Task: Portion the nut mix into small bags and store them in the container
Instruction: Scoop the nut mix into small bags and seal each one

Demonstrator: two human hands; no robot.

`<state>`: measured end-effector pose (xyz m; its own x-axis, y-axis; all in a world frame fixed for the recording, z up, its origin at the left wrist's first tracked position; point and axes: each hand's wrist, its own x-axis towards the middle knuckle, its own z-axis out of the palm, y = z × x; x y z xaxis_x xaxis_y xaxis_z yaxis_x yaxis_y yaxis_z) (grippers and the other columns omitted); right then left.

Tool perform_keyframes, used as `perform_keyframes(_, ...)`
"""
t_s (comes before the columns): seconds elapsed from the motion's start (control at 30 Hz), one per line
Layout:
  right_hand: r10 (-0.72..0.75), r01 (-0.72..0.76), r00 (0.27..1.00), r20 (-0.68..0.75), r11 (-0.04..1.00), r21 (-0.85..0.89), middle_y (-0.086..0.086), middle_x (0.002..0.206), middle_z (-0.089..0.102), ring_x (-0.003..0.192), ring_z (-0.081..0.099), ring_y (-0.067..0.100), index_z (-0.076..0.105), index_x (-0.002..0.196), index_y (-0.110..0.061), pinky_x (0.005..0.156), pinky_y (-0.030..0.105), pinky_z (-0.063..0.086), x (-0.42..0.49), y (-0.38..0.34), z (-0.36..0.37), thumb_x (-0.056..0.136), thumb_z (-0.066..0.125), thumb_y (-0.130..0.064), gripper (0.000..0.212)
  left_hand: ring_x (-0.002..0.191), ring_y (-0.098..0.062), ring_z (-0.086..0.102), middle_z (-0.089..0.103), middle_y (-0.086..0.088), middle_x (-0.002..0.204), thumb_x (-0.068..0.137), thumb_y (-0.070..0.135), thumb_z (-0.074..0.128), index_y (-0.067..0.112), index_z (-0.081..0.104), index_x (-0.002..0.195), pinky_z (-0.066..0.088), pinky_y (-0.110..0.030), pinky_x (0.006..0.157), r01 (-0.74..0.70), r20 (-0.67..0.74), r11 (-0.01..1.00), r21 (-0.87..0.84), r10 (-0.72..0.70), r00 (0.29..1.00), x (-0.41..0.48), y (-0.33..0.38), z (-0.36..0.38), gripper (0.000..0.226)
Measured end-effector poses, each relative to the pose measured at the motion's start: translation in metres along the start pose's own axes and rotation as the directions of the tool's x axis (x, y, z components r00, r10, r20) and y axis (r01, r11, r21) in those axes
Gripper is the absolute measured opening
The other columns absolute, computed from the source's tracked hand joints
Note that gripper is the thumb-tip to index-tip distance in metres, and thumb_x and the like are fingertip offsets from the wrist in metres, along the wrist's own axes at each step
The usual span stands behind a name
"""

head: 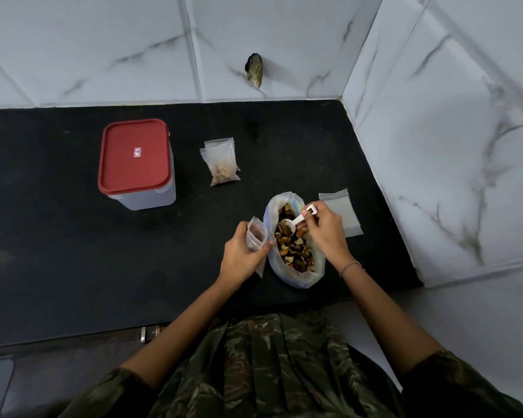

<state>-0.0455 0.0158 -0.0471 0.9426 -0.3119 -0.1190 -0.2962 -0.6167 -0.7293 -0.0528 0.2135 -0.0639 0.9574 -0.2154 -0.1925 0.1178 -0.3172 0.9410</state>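
Note:
A large clear bag of nut mix point(295, 250) lies open on the black counter point(73, 251). My right hand point(325, 230) holds a white scoop point(296, 222) with its bowl down in the mix. Just left of the big bag, my left hand point(242, 254) grips a small clear zip bag point(255, 235) upright with its mouth open. Two filled small bags point(222, 164) lie stacked further back. The clear container with a red lid point(135, 159) stands at the left, lid on.
A pile of empty small bags point(340, 212) lies right of the nut mix, near the tiled side wall point(450, 161). A dark hole point(254, 69) marks the back wall. A metal handle point(150, 333) shows below the counter's front edge.

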Motion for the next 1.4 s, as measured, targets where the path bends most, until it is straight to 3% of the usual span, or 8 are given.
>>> perform_keyframes(0.13,0.104,-0.118,0.988,0.113,0.985,0.122,0.002,0.096,0.067,0.082,0.068,0.009,0.056,0.108,-0.017,0.078,0.03,0.058,0.012,0.006,-0.004,0.094,0.053,-0.021,0.015,0.092,-0.002,0.063,0.065,0.006,0.1,0.081,0.033,0.074,0.018,0.054,0.106,0.05,-0.015,0.073,0.0,-0.003,1.0,-0.008,0.0,1.0,0.0,0.0,0.001,0.036)
perform_keyframes(0.3,0.128,-0.162,0.968,0.216,0.975,0.149,0.001,0.089,0.067,0.075,0.067,0.004,0.056,0.11,-0.013,0.066,0.017,0.054,0.015,-0.003,-0.01,0.096,0.051,-0.019,0.016,0.091,-0.001,0.063,0.065,0.006,0.099,0.08,0.035,0.074,0.018,0.054,0.107,0.049,-0.012,0.07,0.001,-0.003,1.0,-0.01,-0.001,1.0,-0.001,0.0,0.003,0.037)
perform_keyframes(0.47,0.172,-0.202,0.969,0.177,0.965,0.169,0.004,0.09,0.067,0.075,0.066,0.007,0.055,0.107,-0.016,0.067,0.018,0.052,0.017,0.0,-0.014,0.096,0.05,-0.019,0.012,0.093,-0.003,0.064,0.065,0.006,0.1,0.081,0.035,0.073,0.018,0.054,0.108,0.053,-0.022,0.077,-0.002,0.008,1.0,-0.001,0.002,1.0,-0.001,-0.001,0.002,0.037)
perform_keyframes(0.6,0.234,-0.258,0.963,0.136,0.945,0.2,0.004,0.093,0.066,0.08,0.065,0.01,0.055,0.103,-0.02,0.076,0.025,0.054,0.019,0.005,-0.02,0.096,0.05,-0.02,0.008,0.092,0.002,0.062,0.065,0.008,0.101,0.082,0.033,0.072,0.023,0.053,0.111,0.051,-0.015,0.074,-0.012,0.027,1.0,0.025,0.012,1.0,-0.002,0.0,0.0,0.036)
perform_keyframes(0.9,0.424,-0.461,0.882,0.208,0.678,0.572,0.006,0.08,0.064,0.068,0.061,0.009,0.06,0.11,-0.004,0.058,0.018,0.048,0.011,0.004,-0.029,0.096,0.051,-0.016,0.02,0.088,-0.004,0.063,0.065,0.009,0.096,0.079,0.036,0.073,0.025,0.053,0.107,0.055,-0.03,0.077,-0.056,-0.059,0.991,0.121,0.063,0.996,0.001,0.0,-0.005,0.036)
perform_keyframes(1.1,0.347,-0.406,0.907,0.238,0.575,0.71,0.007,0.082,0.064,0.073,0.061,0.011,0.062,0.098,-0.007,0.075,0.025,0.051,-0.002,-0.031,-0.037,0.095,0.052,-0.015,0.013,0.09,-0.004,0.063,0.065,0.007,0.098,0.08,0.032,0.073,0.023,0.053,0.108,0.056,-0.034,0.08,-0.077,-0.096,0.989,0.126,0.09,0.991,0.004,0.003,-0.007,0.036)
perform_keyframes(1.27,0.279,-0.391,0.918,0.283,0.504,0.77,0.006,0.077,0.063,0.07,0.06,0.01,0.062,0.098,-0.006,0.075,0.025,0.05,-0.01,-0.063,-0.036,0.095,0.052,-0.013,0.013,0.089,-0.006,0.064,0.065,0.007,0.096,0.079,0.035,0.073,0.022,0.054,0.105,0.056,-0.038,0.079,-0.091,-0.121,0.987,0.135,0.108,0.987,0.009,0.007,-0.009,0.036)
perform_keyframes(1.4,0.237,-0.343,0.939,0.248,0.616,0.709,0.007,0.082,0.066,0.074,0.063,0.012,0.062,0.1,-0.007,0.077,0.026,0.052,-0.014,-0.074,-0.025,0.095,0.053,-0.016,0.014,0.088,-0.006,0.065,0.066,0.008,0.094,0.077,0.042,0.072,0.024,0.054,0.102,0.057,-0.04,0.077,-0.108,-0.119,0.987,0.117,0.122,0.985,0.009,0.009,-0.011,0.036)
